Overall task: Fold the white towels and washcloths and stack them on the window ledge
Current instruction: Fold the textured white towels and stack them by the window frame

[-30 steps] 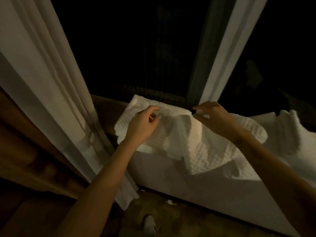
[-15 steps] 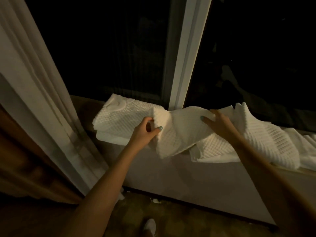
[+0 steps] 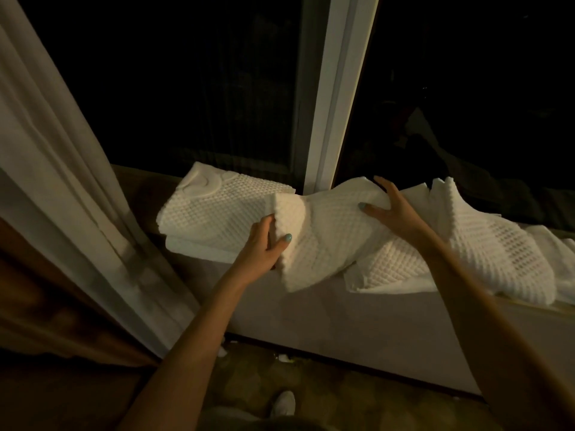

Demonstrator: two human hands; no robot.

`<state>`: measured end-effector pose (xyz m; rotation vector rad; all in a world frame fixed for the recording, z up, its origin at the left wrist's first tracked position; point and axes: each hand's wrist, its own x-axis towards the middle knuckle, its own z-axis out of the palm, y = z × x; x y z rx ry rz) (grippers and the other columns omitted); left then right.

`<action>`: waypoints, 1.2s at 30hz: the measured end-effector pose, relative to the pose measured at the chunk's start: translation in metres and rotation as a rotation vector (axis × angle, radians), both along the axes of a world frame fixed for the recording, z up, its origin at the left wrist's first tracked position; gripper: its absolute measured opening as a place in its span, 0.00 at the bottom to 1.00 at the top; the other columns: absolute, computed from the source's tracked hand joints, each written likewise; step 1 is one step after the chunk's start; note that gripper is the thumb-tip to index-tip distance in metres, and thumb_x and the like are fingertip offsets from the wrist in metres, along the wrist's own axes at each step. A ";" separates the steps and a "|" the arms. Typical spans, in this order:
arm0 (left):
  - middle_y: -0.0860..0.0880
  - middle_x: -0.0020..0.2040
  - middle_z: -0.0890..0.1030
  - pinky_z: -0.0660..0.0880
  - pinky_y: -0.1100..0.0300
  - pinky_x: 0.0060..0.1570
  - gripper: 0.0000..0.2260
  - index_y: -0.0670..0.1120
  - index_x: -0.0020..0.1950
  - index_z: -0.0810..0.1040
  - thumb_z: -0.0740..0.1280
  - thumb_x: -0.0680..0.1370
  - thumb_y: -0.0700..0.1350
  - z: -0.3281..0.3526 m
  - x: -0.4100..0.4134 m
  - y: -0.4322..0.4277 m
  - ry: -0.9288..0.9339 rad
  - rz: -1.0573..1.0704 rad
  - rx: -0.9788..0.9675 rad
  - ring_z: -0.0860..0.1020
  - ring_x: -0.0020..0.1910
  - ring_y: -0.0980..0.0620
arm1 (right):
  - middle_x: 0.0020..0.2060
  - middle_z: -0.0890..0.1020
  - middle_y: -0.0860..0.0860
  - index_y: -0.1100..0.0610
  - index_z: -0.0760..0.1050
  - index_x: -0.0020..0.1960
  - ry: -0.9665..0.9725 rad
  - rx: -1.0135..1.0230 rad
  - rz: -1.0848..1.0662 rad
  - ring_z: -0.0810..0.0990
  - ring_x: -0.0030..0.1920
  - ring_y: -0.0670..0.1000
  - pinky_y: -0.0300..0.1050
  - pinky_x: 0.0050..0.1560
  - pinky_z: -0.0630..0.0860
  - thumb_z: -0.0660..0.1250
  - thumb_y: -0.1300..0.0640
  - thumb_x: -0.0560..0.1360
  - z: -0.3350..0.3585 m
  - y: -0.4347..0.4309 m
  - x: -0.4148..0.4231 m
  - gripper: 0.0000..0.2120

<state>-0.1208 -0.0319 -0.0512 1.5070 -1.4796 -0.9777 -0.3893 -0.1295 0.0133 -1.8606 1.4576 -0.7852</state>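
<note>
1 folded stack (image 3: 217,209) on ledge (image 3: 138,180). L hand (image 3: 264,248) pinches towel (image 3: 326,241) edge, R hand (image 3: 396,213) grips far edge, so prob mid-fold. Loose pile (image 3: 497,253) at rt not yet done

On the ledge (image 3: 138,181) — folded stack (image 3: 217,206) left, towel (image 3: 329,234) midway, loose pile (image 3: 485,247) right — curtain (image 3: 46,150) further left.
</note>
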 end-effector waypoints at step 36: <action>0.50 0.55 0.79 0.74 0.54 0.51 0.07 0.52 0.57 0.73 0.63 0.80 0.48 0.076 -0.022 -0.032 0.514 -0.038 0.011 0.77 0.55 0.51 | 0.66 0.65 0.40 0.41 0.65 0.71 -0.366 0.095 -0.141 0.65 0.64 0.45 0.34 0.49 0.69 0.67 0.62 0.76 0.016 0.071 -0.024 0.29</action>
